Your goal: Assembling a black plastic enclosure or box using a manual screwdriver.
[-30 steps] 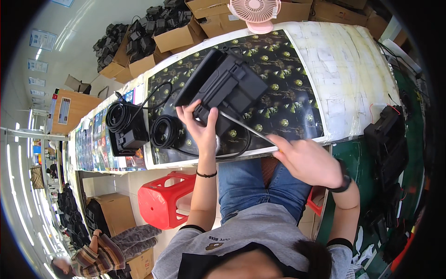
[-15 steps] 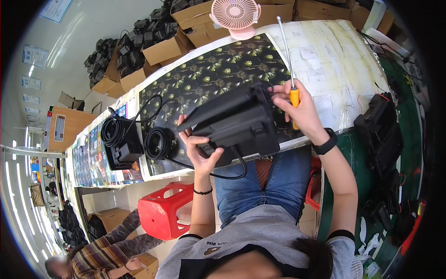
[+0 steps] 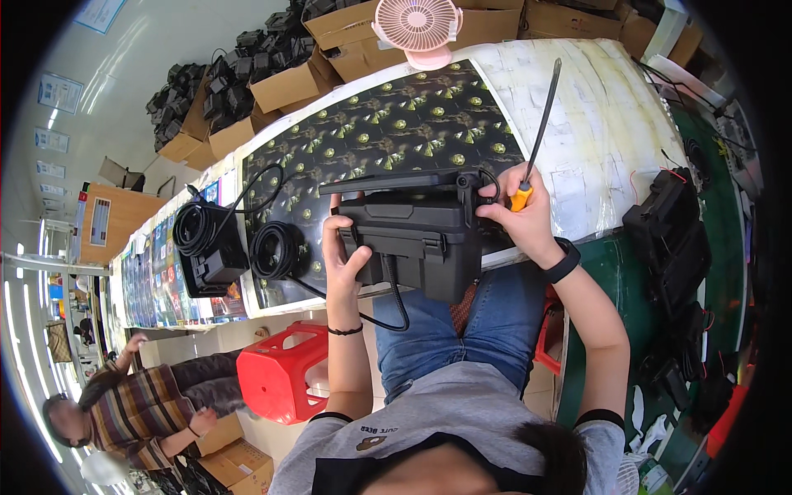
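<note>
Over the table's near edge and my lap, I hold a black plastic box [image 3: 404, 216] with latches on its front and a flat panel along its top. My left hand [image 3: 345, 257] is closed round its left end, the thumb by a latch. A yellow-handled screwdriver [image 3: 520, 196] is held in my right hand [image 3: 530, 221], its long shaft pointing up and away. The same hand's thumb and fingers are at the box's right end, beside a short thin black wire [image 3: 493, 183]. A thick black cable [image 3: 398, 309] hangs from the box and leads to a coil [image 3: 276, 250].
Another black box with coiled cable [image 3: 213, 262] sits at the table's left. A pink fan [image 3: 418, 25] stands at the far edge. More black boxes [image 3: 670, 235] lie on the green surface at right. A red stool [image 3: 276, 375] and another person [image 3: 157, 404] are at lower left.
The box has turned more level, with its latched front facing me, and shifted slightly left. The screwdriver's shaft now leans right. The person at lower left has moved, an arm now raised.
</note>
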`<state>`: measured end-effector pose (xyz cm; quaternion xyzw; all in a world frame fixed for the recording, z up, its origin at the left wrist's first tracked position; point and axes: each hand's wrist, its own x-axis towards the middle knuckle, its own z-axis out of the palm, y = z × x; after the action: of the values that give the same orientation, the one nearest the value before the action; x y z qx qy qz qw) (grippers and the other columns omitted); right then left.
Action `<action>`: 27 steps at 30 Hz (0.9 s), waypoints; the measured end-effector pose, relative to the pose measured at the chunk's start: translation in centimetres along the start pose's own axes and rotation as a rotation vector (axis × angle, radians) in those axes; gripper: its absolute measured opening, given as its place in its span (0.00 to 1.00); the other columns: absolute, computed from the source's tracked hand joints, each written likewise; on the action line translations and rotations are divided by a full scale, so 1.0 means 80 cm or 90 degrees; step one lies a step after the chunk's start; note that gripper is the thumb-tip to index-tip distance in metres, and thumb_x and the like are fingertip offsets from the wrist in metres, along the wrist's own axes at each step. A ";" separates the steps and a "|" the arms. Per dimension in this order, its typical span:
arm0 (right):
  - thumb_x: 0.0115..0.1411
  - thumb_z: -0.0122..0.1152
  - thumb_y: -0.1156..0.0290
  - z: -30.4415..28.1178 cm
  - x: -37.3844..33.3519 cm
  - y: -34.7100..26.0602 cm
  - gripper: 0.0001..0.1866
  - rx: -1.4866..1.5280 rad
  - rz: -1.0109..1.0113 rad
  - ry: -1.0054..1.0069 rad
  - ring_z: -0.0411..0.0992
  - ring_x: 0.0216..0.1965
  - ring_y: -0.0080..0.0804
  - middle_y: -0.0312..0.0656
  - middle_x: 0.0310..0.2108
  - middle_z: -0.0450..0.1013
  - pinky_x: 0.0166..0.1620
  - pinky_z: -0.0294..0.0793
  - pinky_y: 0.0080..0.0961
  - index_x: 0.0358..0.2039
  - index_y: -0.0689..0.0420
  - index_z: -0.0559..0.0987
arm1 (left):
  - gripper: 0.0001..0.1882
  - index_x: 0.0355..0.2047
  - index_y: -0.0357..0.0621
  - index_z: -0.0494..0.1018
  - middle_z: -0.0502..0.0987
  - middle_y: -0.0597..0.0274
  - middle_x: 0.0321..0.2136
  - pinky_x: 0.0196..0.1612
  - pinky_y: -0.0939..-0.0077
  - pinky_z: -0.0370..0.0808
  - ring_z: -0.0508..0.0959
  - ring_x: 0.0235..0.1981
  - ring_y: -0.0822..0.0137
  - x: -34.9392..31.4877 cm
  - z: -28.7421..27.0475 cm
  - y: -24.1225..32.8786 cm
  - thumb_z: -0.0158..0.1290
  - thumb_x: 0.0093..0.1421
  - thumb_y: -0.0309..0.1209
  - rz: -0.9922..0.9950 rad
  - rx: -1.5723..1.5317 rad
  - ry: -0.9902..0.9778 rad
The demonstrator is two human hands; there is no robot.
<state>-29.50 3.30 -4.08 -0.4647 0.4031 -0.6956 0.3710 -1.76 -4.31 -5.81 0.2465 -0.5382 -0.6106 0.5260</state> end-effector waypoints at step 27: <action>0.59 0.66 0.80 0.011 0.000 0.009 0.16 -0.065 0.064 0.090 0.78 0.48 0.30 0.37 0.32 0.71 0.47 0.74 0.22 0.31 0.57 0.63 | 0.28 0.44 0.52 0.64 0.50 0.47 0.69 0.68 0.59 0.47 0.53 0.68 0.53 -0.066 0.014 -0.035 0.68 0.48 0.26 0.225 0.230 0.130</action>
<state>-28.57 2.82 -4.55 -0.4122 0.4862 -0.6854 0.3520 -2.07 0.58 -9.42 0.2990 -0.6171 -0.3755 0.6236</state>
